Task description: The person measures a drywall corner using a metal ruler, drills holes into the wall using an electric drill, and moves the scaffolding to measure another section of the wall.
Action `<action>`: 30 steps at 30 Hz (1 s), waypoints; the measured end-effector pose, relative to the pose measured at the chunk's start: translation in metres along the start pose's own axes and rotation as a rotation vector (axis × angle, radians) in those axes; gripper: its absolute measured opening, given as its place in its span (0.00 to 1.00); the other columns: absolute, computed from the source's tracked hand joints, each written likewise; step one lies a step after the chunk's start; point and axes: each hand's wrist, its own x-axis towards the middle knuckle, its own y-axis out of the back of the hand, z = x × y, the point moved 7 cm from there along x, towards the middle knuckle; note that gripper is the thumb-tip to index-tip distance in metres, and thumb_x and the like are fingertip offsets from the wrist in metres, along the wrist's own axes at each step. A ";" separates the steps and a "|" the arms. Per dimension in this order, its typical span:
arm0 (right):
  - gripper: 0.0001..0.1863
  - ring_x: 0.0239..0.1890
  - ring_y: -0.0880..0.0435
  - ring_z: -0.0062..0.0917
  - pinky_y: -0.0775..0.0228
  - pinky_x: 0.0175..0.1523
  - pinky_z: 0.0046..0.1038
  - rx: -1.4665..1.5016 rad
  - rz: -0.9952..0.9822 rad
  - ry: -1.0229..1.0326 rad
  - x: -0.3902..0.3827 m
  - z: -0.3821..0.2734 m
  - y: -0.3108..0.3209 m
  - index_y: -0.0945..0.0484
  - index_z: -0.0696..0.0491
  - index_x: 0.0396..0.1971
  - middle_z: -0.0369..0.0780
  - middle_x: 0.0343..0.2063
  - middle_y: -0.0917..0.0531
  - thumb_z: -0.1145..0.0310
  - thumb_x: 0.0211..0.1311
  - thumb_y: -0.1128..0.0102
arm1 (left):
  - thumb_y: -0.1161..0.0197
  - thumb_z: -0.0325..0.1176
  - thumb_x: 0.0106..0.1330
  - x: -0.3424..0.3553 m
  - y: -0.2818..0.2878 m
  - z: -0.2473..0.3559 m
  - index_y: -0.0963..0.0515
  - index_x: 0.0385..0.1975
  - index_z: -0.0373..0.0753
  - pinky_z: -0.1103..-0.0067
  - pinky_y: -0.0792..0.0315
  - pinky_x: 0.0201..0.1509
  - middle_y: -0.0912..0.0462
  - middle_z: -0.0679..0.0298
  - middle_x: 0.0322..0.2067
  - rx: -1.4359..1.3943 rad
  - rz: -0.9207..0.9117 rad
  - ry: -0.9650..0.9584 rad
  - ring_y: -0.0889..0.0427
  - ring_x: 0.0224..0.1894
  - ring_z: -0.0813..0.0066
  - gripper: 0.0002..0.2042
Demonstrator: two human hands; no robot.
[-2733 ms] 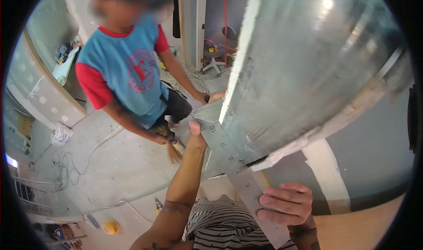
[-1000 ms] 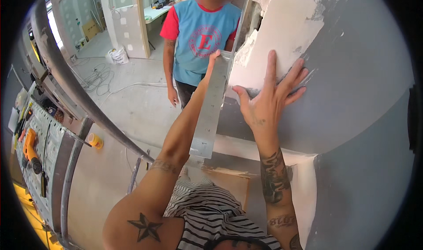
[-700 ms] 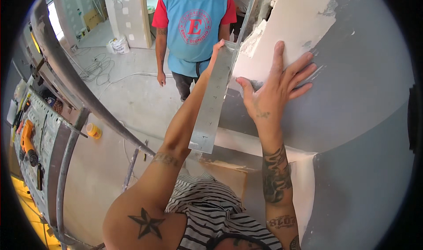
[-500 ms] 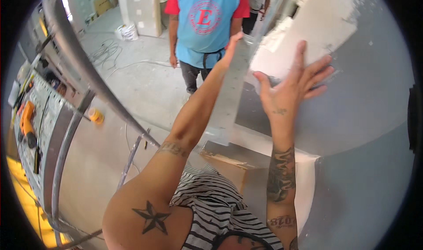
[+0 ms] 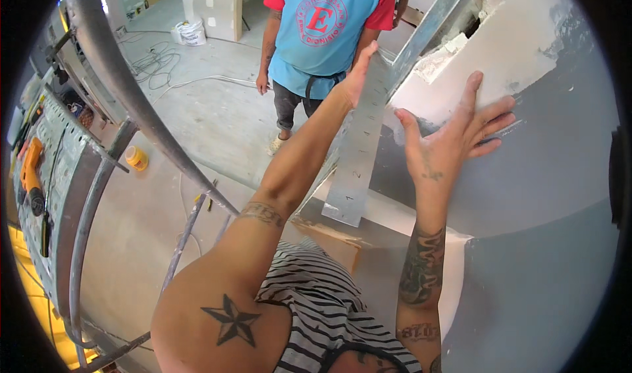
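My left hand point(image 5: 359, 77) reaches far forward, seen edge-on, with its fingers stretched upward. It lies against the side of a long flat metal straightedge point(image 5: 355, 169), which slants down past the wall's edge; the exact contact is hidden. On the grey wall point(image 5: 526, 175) rests my right hand point(image 5: 454, 129), its fingers spread and thumb apart. That hand lies just below a white plaster patch point(image 5: 487, 64). Above it, a ragged hole point(image 5: 471, 27) opens in the wall, beside a metal strip point(image 5: 428, 41) along the edge. I cannot tell whether strip and straightedge are one piece.
A person in a blue and red shirt point(image 5: 322, 37) stands ahead, with another partly behind. A curved metal rail point(image 5: 131, 90) crosses my left side. Left of it, a perforated metal platform point(image 5: 66, 169) bears an orange tool point(image 5: 31, 172). A yellow tub point(image 5: 137, 158) and cables point(image 5: 155, 67) lie below.
The view has shifted slightly, and the straightedge, blurred before, now shows sharply lower down and at a slant. Both hands keep much the same pose, the right still spread on the wall.
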 end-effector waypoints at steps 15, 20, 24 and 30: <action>0.60 0.70 0.80 0.58 0.82 0.63 0.68 0.007 0.006 0.020 0.001 -0.002 -0.004 0.55 0.39 0.71 0.58 0.69 0.71 0.51 0.39 0.24 | 0.49 0.63 0.58 -0.004 -0.014 0.023 0.29 0.55 0.33 0.71 0.28 0.49 0.21 0.53 0.48 0.104 0.024 -0.121 0.20 0.43 0.60 0.37; 0.59 0.70 0.80 0.57 0.83 0.63 0.67 0.013 0.011 0.023 -0.001 0.000 0.002 0.54 0.40 0.71 0.57 0.69 0.70 0.51 0.39 0.25 | 0.49 0.61 0.59 -0.012 -0.027 0.021 0.29 0.55 0.32 0.70 0.28 0.50 0.22 0.52 0.49 0.140 0.001 -0.129 0.19 0.44 0.60 0.36; 0.54 0.72 0.73 0.54 0.76 0.67 0.61 0.032 -0.013 0.055 -0.005 0.005 0.016 0.49 0.48 0.70 0.56 0.70 0.65 0.53 0.44 0.27 | 0.49 0.60 0.59 -0.028 -0.041 0.034 0.29 0.55 0.32 0.70 0.28 0.51 0.22 0.51 0.50 0.150 -0.129 -0.240 0.19 0.45 0.59 0.36; 0.31 0.64 0.36 0.45 0.44 0.65 0.41 0.627 -0.227 0.076 -0.078 0.001 0.019 0.30 0.56 0.56 0.53 0.59 0.32 0.63 0.51 0.32 | 0.59 0.57 0.65 -0.165 0.015 0.119 0.30 0.54 0.29 0.66 0.27 0.53 0.28 0.48 0.57 0.399 0.168 -0.769 0.23 0.52 0.56 0.33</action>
